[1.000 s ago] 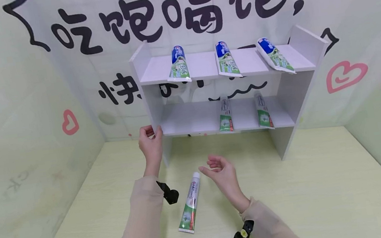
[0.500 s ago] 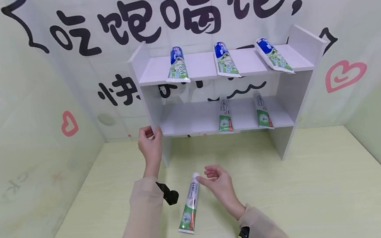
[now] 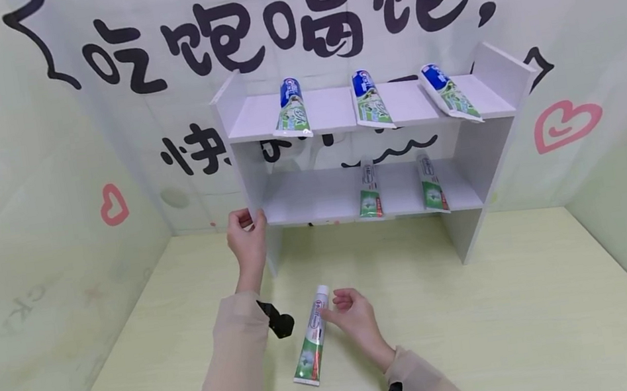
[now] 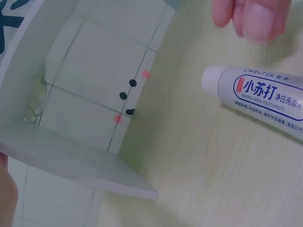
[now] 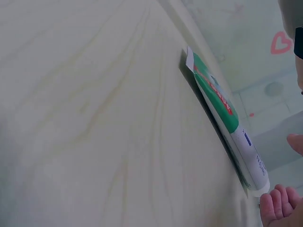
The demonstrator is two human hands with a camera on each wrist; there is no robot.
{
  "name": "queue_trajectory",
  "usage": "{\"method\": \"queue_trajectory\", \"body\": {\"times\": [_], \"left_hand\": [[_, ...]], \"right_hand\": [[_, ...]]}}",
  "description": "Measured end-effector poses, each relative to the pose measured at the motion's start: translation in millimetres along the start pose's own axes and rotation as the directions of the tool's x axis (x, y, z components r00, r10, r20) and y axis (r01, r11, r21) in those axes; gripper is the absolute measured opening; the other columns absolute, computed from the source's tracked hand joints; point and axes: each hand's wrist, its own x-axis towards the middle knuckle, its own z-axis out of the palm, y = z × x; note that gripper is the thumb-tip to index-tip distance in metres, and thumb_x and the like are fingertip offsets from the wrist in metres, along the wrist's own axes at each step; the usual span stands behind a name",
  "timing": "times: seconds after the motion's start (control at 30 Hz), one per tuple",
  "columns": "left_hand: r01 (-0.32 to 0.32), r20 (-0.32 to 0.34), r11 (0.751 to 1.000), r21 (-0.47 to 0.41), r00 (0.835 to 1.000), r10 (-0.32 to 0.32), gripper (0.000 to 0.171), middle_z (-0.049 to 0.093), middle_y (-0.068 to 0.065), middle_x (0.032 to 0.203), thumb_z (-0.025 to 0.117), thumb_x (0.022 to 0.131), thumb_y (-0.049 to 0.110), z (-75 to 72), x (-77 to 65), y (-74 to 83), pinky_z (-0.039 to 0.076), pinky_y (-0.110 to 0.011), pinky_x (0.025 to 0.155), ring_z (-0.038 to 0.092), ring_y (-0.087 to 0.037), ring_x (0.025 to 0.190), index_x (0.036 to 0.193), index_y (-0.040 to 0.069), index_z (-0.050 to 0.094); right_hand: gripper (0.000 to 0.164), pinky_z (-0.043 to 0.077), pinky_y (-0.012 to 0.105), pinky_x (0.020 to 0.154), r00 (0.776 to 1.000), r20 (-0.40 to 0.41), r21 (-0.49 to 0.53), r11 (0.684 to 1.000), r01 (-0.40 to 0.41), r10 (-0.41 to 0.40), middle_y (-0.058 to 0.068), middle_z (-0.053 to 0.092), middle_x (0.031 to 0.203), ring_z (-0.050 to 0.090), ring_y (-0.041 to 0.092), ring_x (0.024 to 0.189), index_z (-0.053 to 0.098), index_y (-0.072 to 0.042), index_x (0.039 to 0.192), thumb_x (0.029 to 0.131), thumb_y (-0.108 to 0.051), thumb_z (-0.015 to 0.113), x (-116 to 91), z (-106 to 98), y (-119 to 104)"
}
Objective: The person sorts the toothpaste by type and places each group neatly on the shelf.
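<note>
A white and green toothpaste tube [image 3: 313, 342] lies on the table, its white cap pointing toward the shelf. My right hand [image 3: 357, 323] hovers just right of the tube's upper half, thumb and fingers parted and loosely curved. In the head view its thumb overlaps the tube's edge. In the left wrist view, the fingers [image 4: 253, 19] of that hand appear above the cap end of the tube. My left hand [image 3: 248, 241] grips the left side panel of the white shelf [image 3: 314, 199], thumb at the front edge and fingers curled behind.
Three blue and green toothpaste tubes [image 3: 371, 99] rest on the top board. Two white and green tubes [image 3: 369, 191] lie toward the middle and right of the lower board. A printed backdrop [image 3: 289, 22] stands behind the shelf, with side walls left and right.
My right hand has moved down and left, closer alongside the toothpaste tube on the table. The left hand stays at the shelf panel, and the tube lies where it was.
</note>
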Motion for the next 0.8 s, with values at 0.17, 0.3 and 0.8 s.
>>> {"method": "queue_trajectory", "body": {"times": [0.17,0.3,0.8], "left_hand": [[0.003,0.000,1.000,0.001,1.000,-0.003,0.028,0.056,-0.012,0.098,0.060,0.085,0.017,-0.4,0.1,1.2,0.052,-0.026,0.082,0.051,-0.014,0.087,0.104,-0.002,0.052],[0.002,0.000,1.000,0.000,1.000,-0.002,0.029,0.056,-0.012,0.098,0.060,0.085,0.017,-0.3,0.4,0.0,0.052,-0.024,0.081,0.051,-0.013,0.087,0.104,-0.002,0.052],[0.006,-0.007,1.000,0.007,1.000,-0.006,0.029,0.056,-0.013,0.099,0.060,0.085,0.018,0.4,0.0,-0.6,0.052,-0.026,0.082,0.051,-0.015,0.088,0.104,-0.002,0.052]], "right_hand": [[0.062,0.050,0.038,0.084,0.999,0.005,-0.043,0.998,-0.042,0.042,0.017,0.057,0.104,0.055,0.025,0.094,0.048,0.006,0.118,0.067,-0.016,0.077,-2.5,7.3,3.9],[0.065,0.051,0.034,0.080,1.000,-0.001,-0.055,0.998,-0.026,0.026,0.017,0.056,0.100,0.053,0.023,0.089,0.047,0.009,0.117,0.065,-0.015,0.078,-4.7,11.9,6.3],[0.069,0.049,0.030,0.073,1.000,0.021,-0.152,0.988,-0.013,0.017,0.012,0.053,0.095,0.049,0.019,0.084,0.045,0.011,0.119,0.063,-0.012,0.079,-1.9,23.7,6.9]]}}
